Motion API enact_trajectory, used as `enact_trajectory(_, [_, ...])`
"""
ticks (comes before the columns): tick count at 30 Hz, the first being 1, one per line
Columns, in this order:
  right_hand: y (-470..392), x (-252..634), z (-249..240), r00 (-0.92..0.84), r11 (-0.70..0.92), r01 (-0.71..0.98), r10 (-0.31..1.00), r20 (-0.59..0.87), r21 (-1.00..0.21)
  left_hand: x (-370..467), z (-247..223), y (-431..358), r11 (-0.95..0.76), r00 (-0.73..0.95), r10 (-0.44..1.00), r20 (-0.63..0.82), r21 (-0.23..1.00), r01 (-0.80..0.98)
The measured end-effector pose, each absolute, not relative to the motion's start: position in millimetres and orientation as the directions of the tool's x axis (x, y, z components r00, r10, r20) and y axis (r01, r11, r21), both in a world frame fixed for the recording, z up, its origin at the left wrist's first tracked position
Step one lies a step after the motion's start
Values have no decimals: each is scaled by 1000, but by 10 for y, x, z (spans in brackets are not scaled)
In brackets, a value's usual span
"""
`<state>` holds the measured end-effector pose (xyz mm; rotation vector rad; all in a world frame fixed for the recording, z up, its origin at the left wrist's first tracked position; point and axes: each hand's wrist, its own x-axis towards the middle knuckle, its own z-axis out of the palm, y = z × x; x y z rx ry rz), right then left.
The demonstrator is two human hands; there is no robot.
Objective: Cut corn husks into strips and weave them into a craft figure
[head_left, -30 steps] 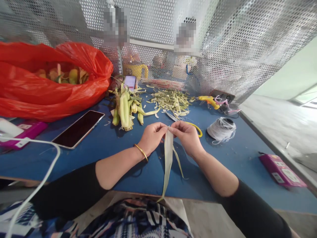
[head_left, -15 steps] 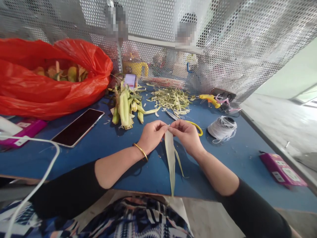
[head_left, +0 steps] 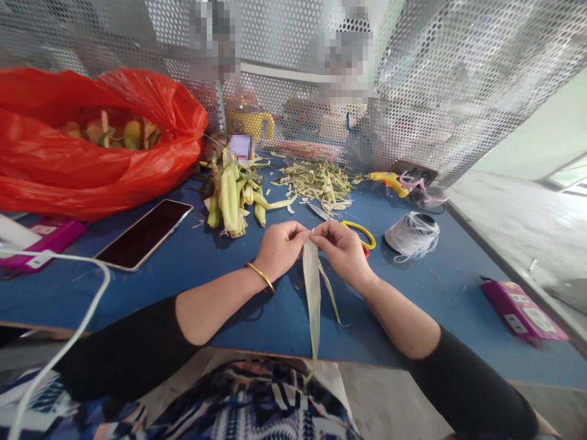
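Between my hands a pale corn husk strip (head_left: 312, 287) hangs down toward the table's front edge, its top pinched. My left hand (head_left: 282, 247) closes thumb and fingers on its upper left end. From the other side my right hand (head_left: 342, 247) pinches the same end, fingertips almost touching the left ones. A thinner green strip (head_left: 329, 287) dangles beside it below my right hand. Just behind my right hand lie scissors (head_left: 362, 231) with yellow handles, partly covered by it. A bundle of green corn husks (head_left: 230, 195) rests beyond my left hand.
Shredded husk (head_left: 321, 183) is heaped at the back. At right are a white thread spool (head_left: 411, 237), a yellow glue gun (head_left: 389, 182) and a purple packet (head_left: 523, 311). A phone (head_left: 145, 235) and red bag (head_left: 105, 177) occupy the left; a perforated metal screen (head_left: 284, 36) stands behind.
The hanging husk's lower end has swung slightly left and now bends at its tip. Both hands keep their pinch in nearly the same place.
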<state>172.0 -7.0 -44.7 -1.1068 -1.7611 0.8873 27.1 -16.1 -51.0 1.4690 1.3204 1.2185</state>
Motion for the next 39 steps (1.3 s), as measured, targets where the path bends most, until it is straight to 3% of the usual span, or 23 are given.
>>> enact_trajectory(7, [-107, 1703, -424, -249, 477, 436, 879, 407, -763, 281, -541, -149, -151, -21, 987, 157, 973, 177])
enact_trajectory(9, [-101, 1688, -426, -219, 439, 376, 898, 382, -816, 279, -532, -149, -167, -41, 983, 177, 969, 184])
enact_trajectory(13, [-82, 1662, -458, -169, 230, 200, 966, 198, -952, 274, -510, -151, -175, -67, 979, 192, 964, 201])
enact_trajectory(17, [-86, 1647, -484, -148, 167, 162, 979, 144, -973, 275, -500, -161, -149, -76, 983, 170, 963, 225])
enact_trajectory(22, [-116, 1647, -472, -162, 234, 225, 966, 201, -946, 279, -505, -169, -138, -82, 984, 160, 963, 232])
enact_trajectory(29, [-173, 1663, -405, -211, 447, 336, 894, 396, -829, 282, -527, -136, -116, -71, 989, 130, 978, 176])
enact_trajectory(31, [-172, 1654, -411, -209, 414, 293, 907, 365, -862, 275, -541, -124, -114, -80, 988, 128, 980, 161])
enact_trajectory(35, [-146, 1632, -459, -199, 202, 165, 965, 169, -965, 261, -541, -114, -152, -111, 979, 173, 972, 177])
enact_trajectory(39, [-128, 1633, -480, -146, 138, 156, 982, 116, -978, 284, -486, -139, -78, -82, 993, 79, 997, 19])
